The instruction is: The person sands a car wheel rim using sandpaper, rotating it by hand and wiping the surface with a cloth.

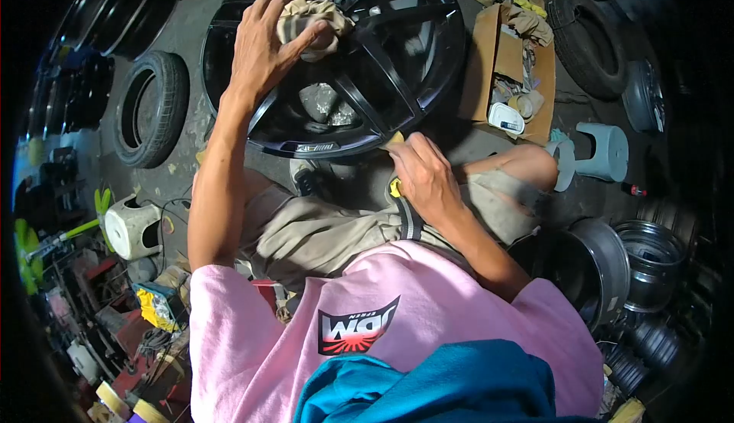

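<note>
A black multi-spoke wheel rim (365,105) lies in front of me, with a small label on its near edge. On its upper left spokes my left hand (264,44) holds a crumpled beige rag (312,17), thumb and fingers spread around it. Close to the near edge of the rim is my right hand (424,174), its fingers pinched on a small yellowish piece (396,140) whose kind I cannot make out. A yellow-and-black item (395,187) shows just below those fingers, beside a dark strap (410,220).
At right, a cardboard box (475,71) holds rags and a white-lidded container (505,118). Tyres (151,109) stand left and upper right. A blue-grey stool (604,154) and metal rims (648,258) are right; a white stool (133,228) and cluttered tools are left.
</note>
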`<control>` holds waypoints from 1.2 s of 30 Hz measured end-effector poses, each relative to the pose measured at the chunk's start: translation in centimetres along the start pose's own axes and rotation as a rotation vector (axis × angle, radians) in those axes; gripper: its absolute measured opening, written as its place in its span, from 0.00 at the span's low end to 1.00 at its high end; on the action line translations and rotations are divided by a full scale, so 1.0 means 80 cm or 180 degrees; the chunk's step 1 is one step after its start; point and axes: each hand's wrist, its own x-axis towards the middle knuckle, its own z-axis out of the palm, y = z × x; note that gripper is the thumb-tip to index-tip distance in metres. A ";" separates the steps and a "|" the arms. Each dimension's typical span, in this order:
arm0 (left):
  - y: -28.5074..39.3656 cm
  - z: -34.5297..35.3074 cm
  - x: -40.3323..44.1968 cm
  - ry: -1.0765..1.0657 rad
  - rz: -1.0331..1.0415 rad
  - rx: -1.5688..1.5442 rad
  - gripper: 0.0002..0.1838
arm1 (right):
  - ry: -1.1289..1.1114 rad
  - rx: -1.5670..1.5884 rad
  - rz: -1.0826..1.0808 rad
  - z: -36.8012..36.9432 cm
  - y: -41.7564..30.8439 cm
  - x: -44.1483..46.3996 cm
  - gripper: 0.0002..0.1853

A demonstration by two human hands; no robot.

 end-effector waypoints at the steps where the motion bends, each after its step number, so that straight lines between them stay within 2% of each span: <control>1: 0.002 -0.002 -0.001 0.0029 -0.0018 -0.0051 0.33 | -0.0106 -0.0038 0.0159 -0.005 0.005 -0.010 0.11; 4: 0.014 -0.010 -0.004 -0.0149 -0.0035 -0.0251 0.28 | -0.0135 -0.0102 0.0466 -0.026 0.012 -0.021 0.10; 5: 0.021 -0.007 -0.006 -0.0159 0.0014 -0.0451 0.21 | -0.0015 -0.0163 0.0565 -0.033 0.015 -0.019 0.10; 8: 0.070 0.001 -0.022 -0.0703 -0.0083 -0.1106 0.14 | 0.0316 -0.0387 0.0547 -0.040 0.035 -0.009 0.10; 9: 0.081 0.004 -0.028 -0.1075 0.0316 -0.0904 0.11 | 0.0452 -0.0441 0.0519 -0.040 0.042 -0.008 0.10; 10: 0.096 0.010 -0.034 -0.1340 0.0442 -0.0852 0.10 | 0.0578 -0.0488 0.0485 -0.039 0.049 -0.006 0.10; 12: 0.107 0.030 -0.050 -0.1373 0.0945 -0.0839 0.13 | 0.0638 -0.0487 0.0457 -0.032 0.057 -0.004 0.10; 15: 0.103 0.047 -0.067 -0.1493 0.1177 -0.0813 0.14 | 0.0790 -0.0357 0.0269 -0.010 0.062 0.009 0.10; 20: 0.107 0.045 -0.074 -0.1619 0.1224 -0.0799 0.12 | 0.0867 -0.0409 0.0261 0.001 0.056 0.019 0.10; 32: 0.110 0.046 -0.067 -0.1712 0.1194 -0.1069 0.13 | 0.0750 -0.0219 0.0820 -0.011 0.039 0.006 0.06; 34: 0.104 0.043 -0.058 -0.1443 0.1300 -0.0894 0.18 | 0.0606 -0.0288 0.0991 -0.015 0.045 0.000 0.07; 36: 0.097 0.034 -0.047 -0.1365 0.1261 -0.0812 0.19 | 0.0681 -0.0315 0.0894 -0.022 0.043 0.010 0.06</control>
